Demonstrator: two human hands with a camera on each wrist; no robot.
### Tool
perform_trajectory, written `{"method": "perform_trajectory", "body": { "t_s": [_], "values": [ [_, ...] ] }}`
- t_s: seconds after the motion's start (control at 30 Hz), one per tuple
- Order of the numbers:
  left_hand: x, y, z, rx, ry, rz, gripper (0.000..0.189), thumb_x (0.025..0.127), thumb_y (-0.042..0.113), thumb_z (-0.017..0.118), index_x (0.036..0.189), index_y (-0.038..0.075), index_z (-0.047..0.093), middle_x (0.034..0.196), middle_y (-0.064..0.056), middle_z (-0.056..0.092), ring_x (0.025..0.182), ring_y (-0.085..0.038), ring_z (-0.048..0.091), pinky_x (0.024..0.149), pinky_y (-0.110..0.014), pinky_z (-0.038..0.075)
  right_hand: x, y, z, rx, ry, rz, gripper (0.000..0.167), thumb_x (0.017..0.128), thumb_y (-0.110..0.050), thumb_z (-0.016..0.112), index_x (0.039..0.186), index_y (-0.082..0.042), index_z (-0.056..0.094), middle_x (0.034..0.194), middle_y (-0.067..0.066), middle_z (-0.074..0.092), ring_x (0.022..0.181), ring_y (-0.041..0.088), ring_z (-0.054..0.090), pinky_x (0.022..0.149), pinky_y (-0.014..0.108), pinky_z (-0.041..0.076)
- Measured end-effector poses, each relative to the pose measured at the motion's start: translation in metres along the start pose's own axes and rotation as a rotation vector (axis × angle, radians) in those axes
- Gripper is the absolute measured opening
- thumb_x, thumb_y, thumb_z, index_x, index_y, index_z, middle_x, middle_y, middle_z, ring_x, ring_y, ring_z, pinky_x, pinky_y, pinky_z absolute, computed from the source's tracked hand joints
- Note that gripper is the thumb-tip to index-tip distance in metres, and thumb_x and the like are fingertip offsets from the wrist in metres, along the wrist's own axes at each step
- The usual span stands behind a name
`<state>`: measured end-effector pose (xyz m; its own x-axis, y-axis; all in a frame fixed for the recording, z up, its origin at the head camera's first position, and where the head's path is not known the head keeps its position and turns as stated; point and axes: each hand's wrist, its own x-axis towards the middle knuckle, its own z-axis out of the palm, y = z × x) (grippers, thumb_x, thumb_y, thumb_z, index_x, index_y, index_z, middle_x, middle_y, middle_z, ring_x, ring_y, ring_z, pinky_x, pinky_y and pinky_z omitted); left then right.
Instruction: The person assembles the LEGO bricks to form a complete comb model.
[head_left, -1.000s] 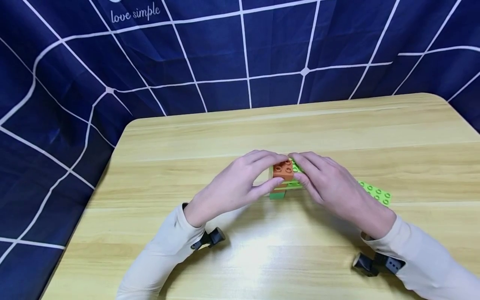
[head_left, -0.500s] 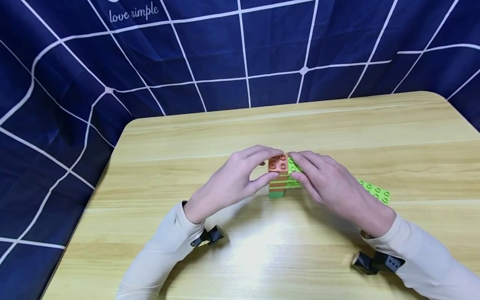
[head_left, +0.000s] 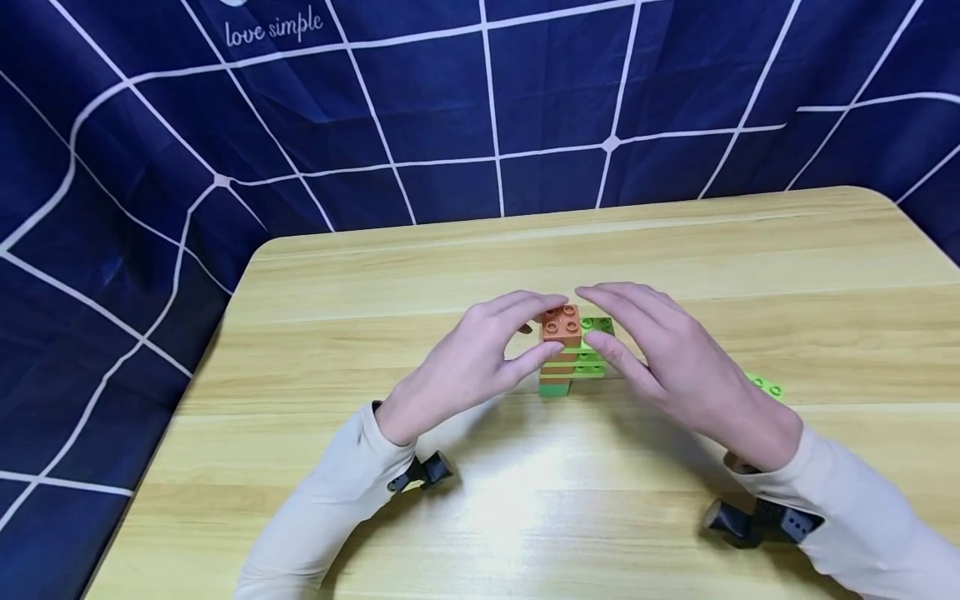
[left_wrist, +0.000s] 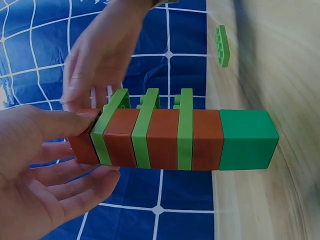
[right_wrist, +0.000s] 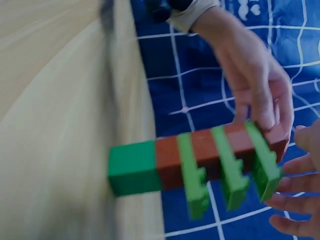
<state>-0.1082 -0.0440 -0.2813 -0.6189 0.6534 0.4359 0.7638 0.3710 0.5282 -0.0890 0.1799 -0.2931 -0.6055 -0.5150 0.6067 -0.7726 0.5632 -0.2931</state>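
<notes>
A tower of toy building blocks stands on the table, with a dark green brick (left_wrist: pixel 247 140) at its base. Above it, brown bricks (left_wrist: pixel 162 139) alternate with thin light green plates (left_wrist: pixel 185 131) that jut out to the right. The highest plate sits slightly tilted in the left wrist view. My left hand (head_left: pixel 468 358) pinches the top brown brick (head_left: pixel 561 323) between thumb and fingers. To the right of the tower, my right hand (head_left: pixel 671 358) is spread, thumb apart from its fingers and nothing held; the jutting plates lie near its thumb.
A loose light green plate (head_left: pixel 767 386) lies on the wooden table (head_left: pixel 390 292) behind my right wrist, partly hidden by it. Dark blue cloth (head_left: pixel 427 100) with white lines hangs beyond the far edge. Black wrist cameras (head_left: pixel 731 525) sit under both sleeves.
My right hand has come off the light green plates and opened, shifting slightly up and away. My left hand stays at the top brown brick, which shifted a little left earlier.
</notes>
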Motion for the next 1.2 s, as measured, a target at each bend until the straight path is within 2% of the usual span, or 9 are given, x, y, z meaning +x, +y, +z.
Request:
{"method": "perform_trajectory", "body": {
  "t_s": [0.13, 0.33, 0.47, 0.6, 0.9, 1.07, 1.2],
  "values": [
    [-0.001, -0.002, 0.002, -0.058, 0.021, -0.014, 0.045, 0.089, 0.01, 0.069, 0.129, -0.004, 0.05, 0.11, -0.01, 0.068, 0.095, -0.015, 0.065, 0.085, -0.015, 0.05, 0.007, -0.003, 0.004, -0.012, 0.026, -0.044, 0.055, 0.104, -0.042, 0.037, 0.122, 0.003, 0.061, 0.115, 0.016, 0.064, 0.108, 0.032, 0.06, 0.094, 0.047, 0.048],
    [-0.002, -0.004, 0.002, -0.084, 0.054, -0.024, 0.033, 0.088, 0.014, 0.072, 0.116, -0.002, 0.062, 0.107, -0.009, 0.07, 0.093, -0.014, 0.067, 0.086, -0.014, 0.05, 0.009, -0.001, 0.007, -0.036, 0.025, -0.064, 0.054, 0.104, -0.042, 0.037, 0.117, 0.003, 0.064, 0.108, 0.015, 0.067, 0.102, 0.031, 0.061, 0.091, 0.047, 0.049],
    [-0.003, -0.003, -0.001, -0.099, 0.069, -0.047, 0.028, 0.092, 0.017, 0.068, 0.114, 0.0, 0.067, 0.108, -0.007, 0.07, 0.093, -0.011, 0.066, 0.087, -0.016, 0.05, 0.01, -0.001, 0.01, -0.018, 0.039, -0.097, 0.051, 0.104, -0.038, 0.037, 0.116, 0.003, 0.064, 0.106, 0.014, 0.067, 0.101, 0.03, 0.062, 0.091, 0.045, 0.05],
    [-0.002, -0.002, 0.001, -0.102, 0.081, -0.067, 0.027, 0.093, 0.017, 0.065, 0.114, 0.0, 0.068, 0.107, -0.007, 0.071, 0.092, -0.01, 0.067, 0.086, -0.016, 0.051, 0.01, -0.001, 0.012, 0.001, 0.043, -0.089, 0.05, 0.104, -0.038, 0.037, 0.115, 0.003, 0.064, 0.106, 0.014, 0.067, 0.1, 0.03, 0.062, 0.09, 0.045, 0.05],
    [-0.002, -0.001, 0.002, -0.057, 0.038, -0.133, 0.036, 0.096, 0.021, 0.062, 0.123, -0.002, 0.063, 0.112, -0.009, 0.07, 0.093, -0.011, 0.068, 0.083, -0.017, 0.053, 0.01, -0.001, 0.014, -0.002, 0.035, -0.068, 0.052, 0.104, -0.038, 0.037, 0.115, 0.006, 0.063, 0.107, 0.016, 0.067, 0.102, 0.03, 0.062, 0.09, 0.044, 0.052],
    [0.0, -0.003, 0.002, -0.052, 0.018, -0.122, 0.037, 0.098, 0.02, 0.058, 0.126, -0.003, 0.061, 0.116, -0.011, 0.068, 0.103, -0.014, 0.066, 0.088, -0.024, 0.054, 0.01, 0.0, 0.015, -0.003, 0.039, -0.069, 0.052, 0.104, -0.037, 0.037, 0.115, 0.007, 0.063, 0.107, 0.017, 0.067, 0.103, 0.03, 0.062, 0.09, 0.044, 0.052],
    [0.001, -0.005, 0.003, -0.065, 0.007, -0.111, 0.035, 0.099, 0.021, 0.057, 0.125, -0.002, 0.062, 0.116, -0.009, 0.068, 0.105, -0.013, 0.065, 0.088, -0.021, 0.053, 0.01, 0.001, 0.016, 0.011, 0.05, -0.075, 0.051, 0.104, -0.037, 0.038, 0.114, 0.006, 0.063, 0.107, 0.016, 0.067, 0.103, 0.03, 0.062, 0.09, 0.044, 0.052]
  ]
}}
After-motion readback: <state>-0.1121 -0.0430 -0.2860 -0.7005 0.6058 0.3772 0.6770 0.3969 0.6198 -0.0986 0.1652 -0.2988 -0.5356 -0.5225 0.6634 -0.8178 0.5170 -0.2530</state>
